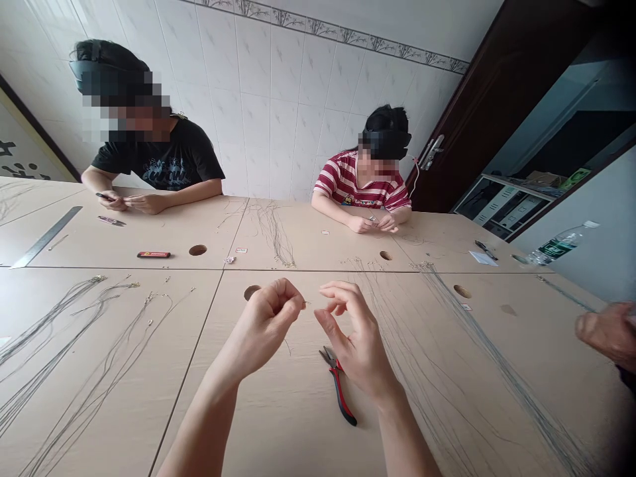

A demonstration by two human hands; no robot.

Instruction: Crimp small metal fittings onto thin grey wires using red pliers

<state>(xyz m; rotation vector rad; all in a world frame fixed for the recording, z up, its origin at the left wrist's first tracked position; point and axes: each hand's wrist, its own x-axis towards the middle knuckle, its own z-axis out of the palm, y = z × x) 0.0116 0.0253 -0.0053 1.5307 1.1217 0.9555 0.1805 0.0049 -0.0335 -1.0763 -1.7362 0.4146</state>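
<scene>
My left hand is closed in a pinch over the middle of the table. A short tip of thin cord sticks out between its thumb and forefinger, and a fine dark strand shows below the hand. Just to the right, my right hand is open, thumb and fingers apart, with nothing visible between them. Pliers with red and black handles lie on the table beneath my right hand, jaws pointing away from me.
Bundles of thin cords lie left and right. Opposite sit two people with their hands on the table. Another person's hand is at the right edge. A steel ruler, red-black cutter and bottle lie around.
</scene>
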